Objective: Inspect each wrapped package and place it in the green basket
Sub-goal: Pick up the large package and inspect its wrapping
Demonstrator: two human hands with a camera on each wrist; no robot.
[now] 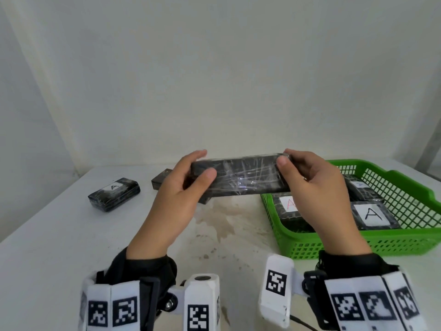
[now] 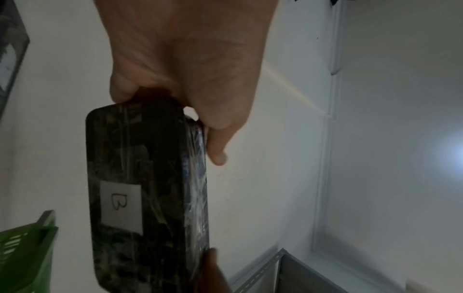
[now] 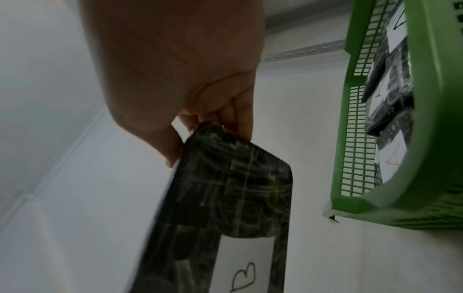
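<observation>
Both hands hold one wrapped package up above the middle of the white tabletop, clear of its surface, long edge toward the head camera. The left hand pinches the 9 o'clock end, thumb on the near face and fingers curled behind; the right hand pinches the 3 o'clock end the same way. The package is a flat, dark, round-cornered slab under crinkled clear film that catches the light; both wrist views show a white paper label with a hand-drawn "B" on its broad face. The green basket sits at 3 o'clock, just beside and below the right hand — a shallow plastic tray with slotted lattice walls and a smooth raised rim. Inside lie more dark wrapped packages, flat, with white "A" labels; the nearest labelled one lies close to the front wall, and bare lattice floor shows toward the basket's far right corner. At 10 o'clock a lone package marked "A" rests flat on the tabletop, well apart from the hands, and another dark one lies partly hidden behind the left hand. The tabletop between the wrists is bare but stained brownish — a blotchy patch. Its far edge meets a plain white wall.
</observation>
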